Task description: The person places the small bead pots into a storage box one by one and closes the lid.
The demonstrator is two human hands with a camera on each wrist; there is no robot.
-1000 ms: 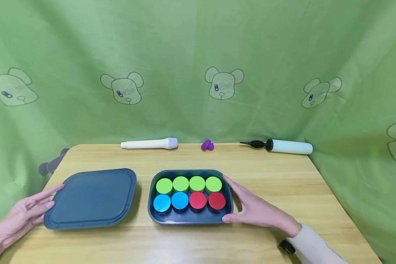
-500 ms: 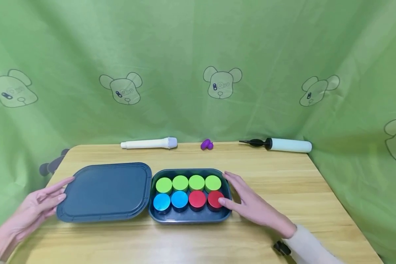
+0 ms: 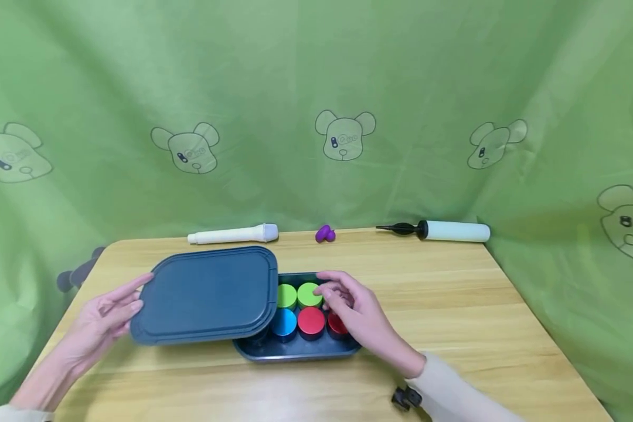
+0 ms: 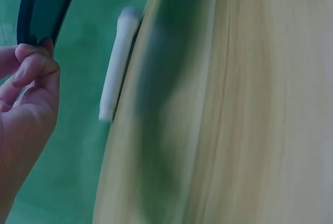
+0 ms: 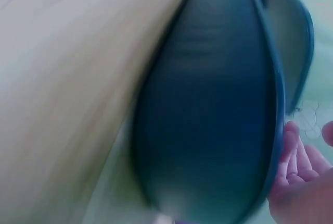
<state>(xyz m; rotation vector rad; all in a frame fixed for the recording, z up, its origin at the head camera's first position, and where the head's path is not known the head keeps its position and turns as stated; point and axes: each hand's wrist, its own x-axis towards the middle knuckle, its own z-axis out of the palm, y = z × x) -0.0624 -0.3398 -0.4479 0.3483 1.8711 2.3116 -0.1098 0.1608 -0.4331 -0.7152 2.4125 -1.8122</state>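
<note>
My left hand (image 3: 102, 322) pinches the left edge of a dark blue rectangular lid (image 3: 208, 296) between thumb and fingers. Tilted, the lid covers the left part of a dark blue box (image 3: 295, 351) in the head view. Inside the box stand round pieces: green tops (image 3: 309, 294) at the back, a blue top (image 3: 283, 323) and red tops (image 3: 311, 322) in front. Over the box's right end, my right hand (image 3: 366, 319) hovers with loosely bent fingers and hides some pieces. The right wrist view shows the box's outer side (image 5: 208, 104), with the lid (image 5: 291, 41) beyond.
Along the back edge of the wooden table (image 3: 427, 293) lie a white microphone-shaped stick (image 3: 233, 234), a small purple object (image 3: 324, 234) and a white hand pump (image 3: 453, 231) with a black nozzle. A green printed curtain (image 3: 274, 117) hangs behind and beside the table.
The left hand has carried the lid rightward until it overlaps the box. My right hand has left the box's right rim and moved left over the pieces.
</note>
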